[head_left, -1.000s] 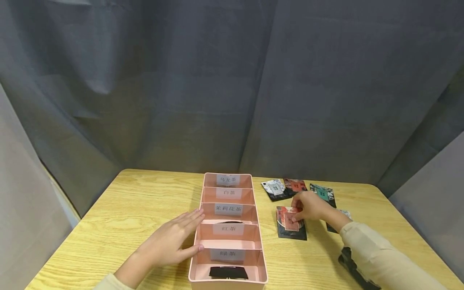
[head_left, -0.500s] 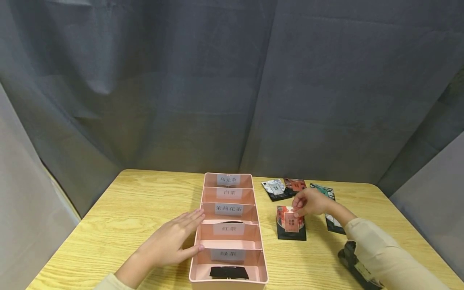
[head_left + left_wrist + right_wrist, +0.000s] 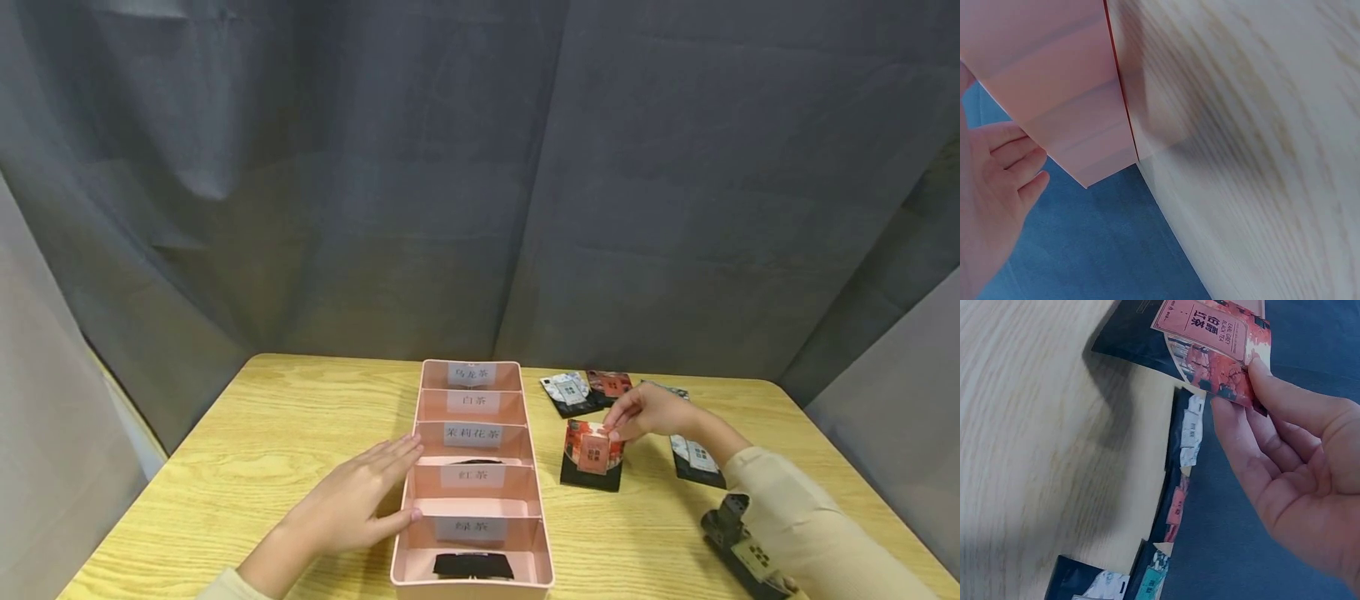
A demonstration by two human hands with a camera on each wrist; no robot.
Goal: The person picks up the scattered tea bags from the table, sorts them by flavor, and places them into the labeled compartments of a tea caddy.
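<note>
My right hand point(image 3: 651, 414) pinches a red and black tea packet point(image 3: 592, 455) by its top right corner, between thumb and fingers. In the right wrist view the tea packet point(image 3: 1210, 344) reads "Earl Grey Black Tea" and hangs above the wooden table, its shadow below. My left hand point(image 3: 352, 496) rests with straight fingers against the left rim of a pink divided box point(image 3: 546, 533). Each compartment carries a white label in Chinese. A black packet point(image 3: 472, 566) lies in the nearest compartment, and a dark edge shows in the middle one.
Behind the right hand lie a white and black packet point(image 3: 568, 392) and a dark red one point(image 3: 609, 384). A green packet point(image 3: 1150, 581) is partly hidden by the hand in the head view. Another white packet point(image 3: 697, 460) lies under the right forearm. A dark curtain point(image 3: 480, 183) stands behind the table.
The red tea packet has been lifted off the table by its top corner and moved slightly left with my right hand. My left hand stays at the box.
</note>
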